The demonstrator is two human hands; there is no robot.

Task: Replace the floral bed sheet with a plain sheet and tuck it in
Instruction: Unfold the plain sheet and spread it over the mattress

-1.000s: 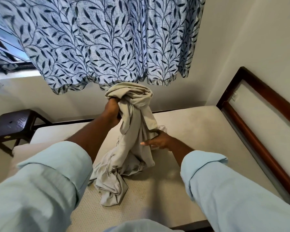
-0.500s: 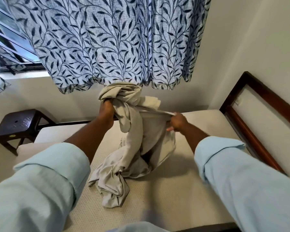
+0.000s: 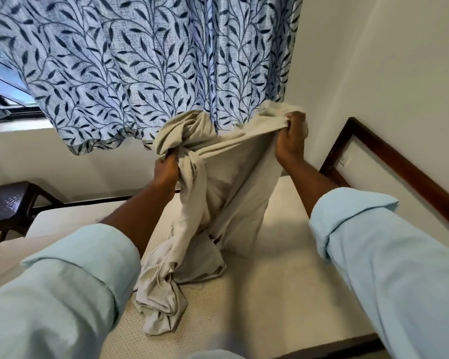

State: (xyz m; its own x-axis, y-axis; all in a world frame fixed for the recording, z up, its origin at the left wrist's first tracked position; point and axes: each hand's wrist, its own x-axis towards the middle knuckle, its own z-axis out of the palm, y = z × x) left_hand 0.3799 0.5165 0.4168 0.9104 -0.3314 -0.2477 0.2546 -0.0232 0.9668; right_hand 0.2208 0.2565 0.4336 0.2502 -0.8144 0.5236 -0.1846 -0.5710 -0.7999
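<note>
Stretching the plain sheet point(image 3: 231, 190) above the bare mattress point(image 3: 283, 294), head view: my left hand point(image 3: 166, 169) clenches the bunched wad, and my right hand point(image 3: 290, 141) has its fingers curled tight on an edge. That taut edge runs from low left to high right, and the rest trails down onto the bed nearer my left arm. Half a second ago my right hand was lower and closer in; the span is wider now.

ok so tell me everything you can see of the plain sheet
The plain sheet is beige, soft woven-looking cloth, creased and bunched. The left hand grips a twisted wad of it; the right hand grips an edge, stretching a panel between them. Its lower end trails in a crumpled heap on the bare mattress.
</note>
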